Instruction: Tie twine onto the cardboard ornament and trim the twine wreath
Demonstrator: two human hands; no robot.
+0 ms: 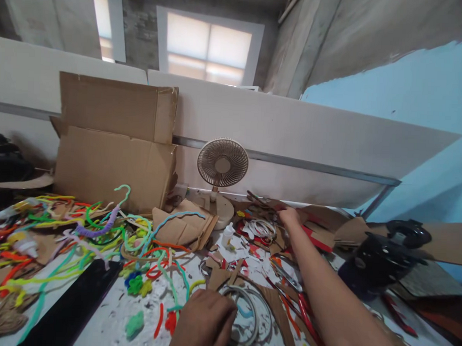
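Observation:
My left hand point(205, 321) is low in the middle, seen from the back, its fingers curled downward. Whatever it may hold is hidden beneath it. Just right of it lies a coil of grey wire point(254, 327). My right arm stretches far forward, and my right hand point(289, 217) is at a pile of brown cardboard scraps point(266, 204) by the back of the table. Its fingers are too small and covered to make out. Near that hand are a roll of white cord point(261, 228), a red piece point(315, 239) and a small white bottle point(228, 236).
A beige fan point(223, 162) stands at the back beside a large cardboard box point(110, 163). Colourful pipe cleaners point(96, 229) cover the left, near a long black strip point(74, 309). Red-handled pliers point(304, 309) lie under my right forearm. A black appliance point(379, 259) stands on the right.

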